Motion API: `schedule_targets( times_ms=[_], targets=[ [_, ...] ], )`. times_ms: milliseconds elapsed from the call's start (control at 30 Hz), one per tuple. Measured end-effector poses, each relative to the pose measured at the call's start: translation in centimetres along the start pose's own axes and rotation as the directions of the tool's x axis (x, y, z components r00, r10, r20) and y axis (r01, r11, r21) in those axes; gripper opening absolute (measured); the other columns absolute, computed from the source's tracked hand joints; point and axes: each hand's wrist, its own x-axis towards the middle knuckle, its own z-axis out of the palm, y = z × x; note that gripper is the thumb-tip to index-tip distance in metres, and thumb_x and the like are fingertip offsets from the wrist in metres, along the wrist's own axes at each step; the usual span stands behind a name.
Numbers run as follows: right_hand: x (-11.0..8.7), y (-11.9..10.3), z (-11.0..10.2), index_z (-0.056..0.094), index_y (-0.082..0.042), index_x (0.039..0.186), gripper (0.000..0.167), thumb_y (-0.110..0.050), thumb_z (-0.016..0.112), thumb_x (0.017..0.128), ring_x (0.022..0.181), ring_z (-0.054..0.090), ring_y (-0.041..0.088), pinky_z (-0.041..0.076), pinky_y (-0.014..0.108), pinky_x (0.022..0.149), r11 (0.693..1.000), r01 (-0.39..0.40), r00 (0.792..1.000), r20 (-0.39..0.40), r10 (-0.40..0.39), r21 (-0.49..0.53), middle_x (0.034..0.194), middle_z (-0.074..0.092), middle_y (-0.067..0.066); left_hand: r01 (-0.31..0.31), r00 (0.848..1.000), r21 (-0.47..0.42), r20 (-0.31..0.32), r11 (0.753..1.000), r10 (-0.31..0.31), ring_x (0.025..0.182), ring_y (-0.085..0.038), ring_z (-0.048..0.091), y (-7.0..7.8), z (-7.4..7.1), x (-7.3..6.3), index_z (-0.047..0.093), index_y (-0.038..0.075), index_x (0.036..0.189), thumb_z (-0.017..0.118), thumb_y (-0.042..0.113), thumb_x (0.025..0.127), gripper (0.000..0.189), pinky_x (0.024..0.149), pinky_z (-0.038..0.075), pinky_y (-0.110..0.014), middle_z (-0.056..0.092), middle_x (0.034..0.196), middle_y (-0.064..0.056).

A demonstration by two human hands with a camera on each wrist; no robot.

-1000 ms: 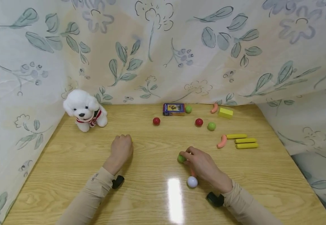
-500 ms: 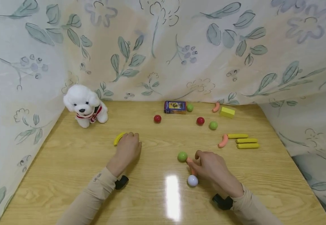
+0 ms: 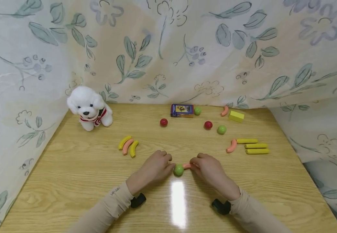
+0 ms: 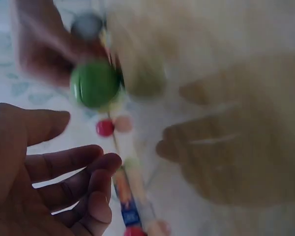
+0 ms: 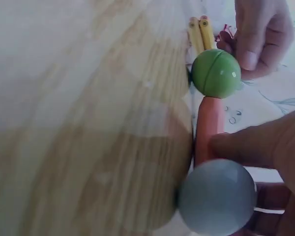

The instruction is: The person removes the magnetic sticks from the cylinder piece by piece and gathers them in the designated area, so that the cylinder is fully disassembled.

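A green ball lies on the wooden table between my two hands. My left hand sits just left of it with relaxed fingers, fingertips close to the ball. My right hand is just right of it. One of its fingers rests on an orange sausage piece that butts against the green ball. A white ball sits under the right palm with fingers curled around it; the head view hides it.
Two yellow curved pieces and an orange one lie left of the hands. A plush dog stands at the back left. Further back are a card box, red balls, green balls, a yellow block and yellow sticks.
My left hand let go of the curved pieces and moved right to the green ball. My right hand took in the white ball and slid left with the orange piece.
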Motion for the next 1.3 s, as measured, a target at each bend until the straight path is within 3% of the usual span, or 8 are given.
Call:
schedule_targets(
  times_ms=[100,200,367,533,667,833,1167,1300],
  targets=[
    [0.6,-0.1,0.5,0.075,-0.014,0.082,0.008,-0.016,0.081,0.077,0.062,0.056,0.012,0.045,0.025,0.057,0.997,0.08,0.995,-0.064,-0.082,-0.02,0.071,0.061,-0.002,-0.019,1.0,-0.009,0.023,1.0,0.019,0.075,-0.017,0.056,0.9,0.6,0.0,0.067,0.008,0.09,0.062,0.031,0.095,0.024,0.067,0.046,-0.028,0.062,0.081,-0.002],
    [0.7,-0.1,0.7,0.075,-0.012,0.087,0.013,-0.018,0.082,0.077,0.068,0.061,0.016,0.05,0.03,0.061,0.995,0.097,0.99,-0.096,-0.1,-0.033,0.076,0.065,0.0,-0.01,0.999,-0.012,0.037,1.0,0.01,0.072,-0.014,0.053,1.5,0.9,0.1,0.066,0.01,0.088,0.064,0.033,0.094,0.025,0.062,0.041,-0.024,0.059,0.077,0.0],
    [-0.1,0.6,-0.3,0.074,-0.007,0.1,0.029,-0.025,0.081,0.079,0.08,0.066,0.021,0.054,0.036,0.069,0.999,0.005,0.996,-0.09,-0.008,-0.034,0.09,0.07,0.006,0.013,0.999,-0.025,0.053,1.0,-0.012,0.068,-0.01,0.048,1.7,0.8,0.1,0.064,0.01,0.085,0.066,0.034,0.093,0.025,0.058,0.036,-0.021,0.055,0.073,0.002],
    [-0.8,1.3,-0.9,0.071,-0.01,0.101,0.029,-0.026,0.08,0.08,0.077,0.064,0.015,0.052,0.032,0.066,0.999,-0.054,0.999,-0.01,0.054,0.004,0.092,0.067,0.003,0.028,0.998,-0.048,0.051,0.998,-0.026,0.069,-0.01,0.047,1.5,0.5,-0.2,0.064,0.009,0.086,0.066,0.033,0.092,0.025,0.058,0.036,-0.021,0.054,0.074,0.002],
    [-0.9,1.3,-0.4,0.07,-0.012,0.099,0.025,-0.023,0.081,0.079,0.074,0.063,0.011,0.052,0.029,0.064,0.999,-0.039,0.999,0.022,0.038,0.032,0.092,0.067,0.001,-0.044,0.998,-0.023,0.032,0.999,0.045,0.077,-0.014,0.054,1.5,0.6,-0.3,0.068,0.01,0.1,0.065,0.029,0.094,0.02,0.065,0.044,-0.024,0.061,0.087,-0.001],
    [-1.1,1.3,0.0,0.073,-0.014,0.097,0.023,-0.018,0.083,0.077,0.071,0.061,0.011,0.052,0.027,0.063,0.999,0.048,0.999,-0.021,-0.047,0.013,0.089,0.065,0.0,-0.17,0.985,0.053,0.033,0.984,0.168,0.085,-0.016,0.057,1.5,1.0,-0.2,0.07,0.015,0.114,0.059,0.023,0.098,0.021,0.075,0.048,-0.026,0.065,0.101,-0.003],
    [-1.1,1.4,0.4,0.076,-0.015,0.095,0.024,-0.013,0.086,0.073,0.068,0.055,0.009,0.048,0.022,0.059,0.994,0.106,0.99,-0.096,-0.106,-0.002,0.086,0.06,0.001,-0.166,0.986,0.05,0.012,0.985,0.165,0.075,-0.015,0.048,1.2,1.1,-0.2,0.072,0.014,0.11,0.06,0.023,0.097,0.02,0.065,0.04,-0.021,0.062,0.094,-0.002],
    [-1.2,1.6,0.4,0.076,-0.013,0.101,0.029,-0.013,0.085,0.073,0.068,0.053,0.009,0.047,0.022,0.059,0.994,0.108,0.99,-0.095,-0.109,-0.015,0.088,0.06,0.003,-0.157,0.988,0.067,0.013,0.985,0.156,0.075,-0.015,0.049,1.1,1.0,-0.2,0.073,0.014,0.111,0.06,0.023,0.096,0.021,0.066,0.041,-0.022,0.062,0.092,-0.002]
  ],
)
